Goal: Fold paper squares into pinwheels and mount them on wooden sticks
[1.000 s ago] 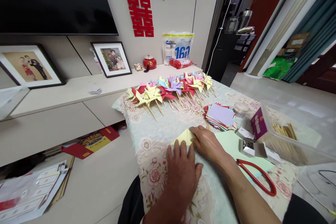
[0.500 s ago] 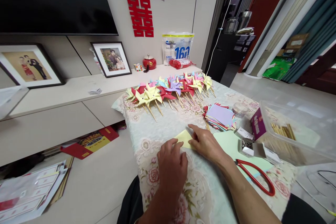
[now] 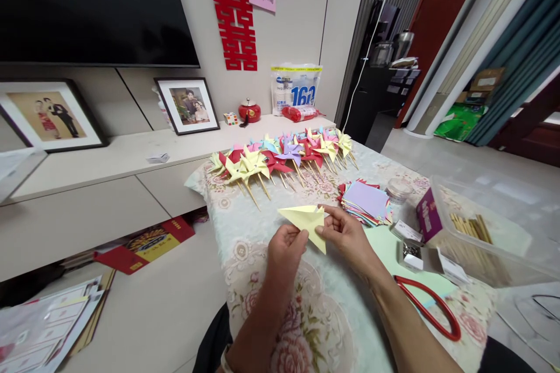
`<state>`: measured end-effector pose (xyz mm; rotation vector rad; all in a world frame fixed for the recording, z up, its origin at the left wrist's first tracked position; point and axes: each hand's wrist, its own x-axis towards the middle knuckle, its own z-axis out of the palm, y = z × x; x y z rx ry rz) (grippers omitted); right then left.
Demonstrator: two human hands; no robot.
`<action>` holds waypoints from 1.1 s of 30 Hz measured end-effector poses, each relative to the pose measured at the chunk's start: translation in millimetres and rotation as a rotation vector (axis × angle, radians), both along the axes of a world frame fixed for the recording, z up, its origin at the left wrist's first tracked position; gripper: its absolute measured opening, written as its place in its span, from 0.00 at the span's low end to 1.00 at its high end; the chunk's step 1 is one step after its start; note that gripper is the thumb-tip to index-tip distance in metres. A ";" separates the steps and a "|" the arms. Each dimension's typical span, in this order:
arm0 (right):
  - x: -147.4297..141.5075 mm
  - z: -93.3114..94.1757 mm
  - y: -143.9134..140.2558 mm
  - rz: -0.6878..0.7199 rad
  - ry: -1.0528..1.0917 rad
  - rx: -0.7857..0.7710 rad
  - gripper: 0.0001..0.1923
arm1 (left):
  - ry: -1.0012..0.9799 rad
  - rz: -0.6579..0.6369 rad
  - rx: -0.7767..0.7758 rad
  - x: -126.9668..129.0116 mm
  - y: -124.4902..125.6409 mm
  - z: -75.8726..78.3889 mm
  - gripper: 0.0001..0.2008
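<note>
Yellow paper (image 3: 306,220) between both hands

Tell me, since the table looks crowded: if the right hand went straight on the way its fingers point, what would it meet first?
Probably the row of pinwheels, past the folded yellow paper the right hand holds; depth is unclear.

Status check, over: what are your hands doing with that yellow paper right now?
Left hand and right hand both pinch the folded yellow paper, lifted off the table. Nothing between them. Paper stack and red scissors lie to the right.
</note>
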<state>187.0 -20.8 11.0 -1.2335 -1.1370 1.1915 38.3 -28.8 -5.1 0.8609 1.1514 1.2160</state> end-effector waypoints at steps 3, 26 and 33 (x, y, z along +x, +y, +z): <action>-0.1 1.0 -0.1 0.007 -0.004 -0.008 0.31 | -0.045 -0.011 0.016 5.2 5.7 -1.7 0.14; -2.1 2.4 -3.3 -0.011 0.080 -0.076 0.30 | -0.172 -0.033 -0.022 6.4 -6.7 -4.7 0.13; 7.0 4.5 -3.9 0.014 0.006 0.084 0.21 | -0.231 0.007 -0.074 1.7 -4.4 -3.4 0.14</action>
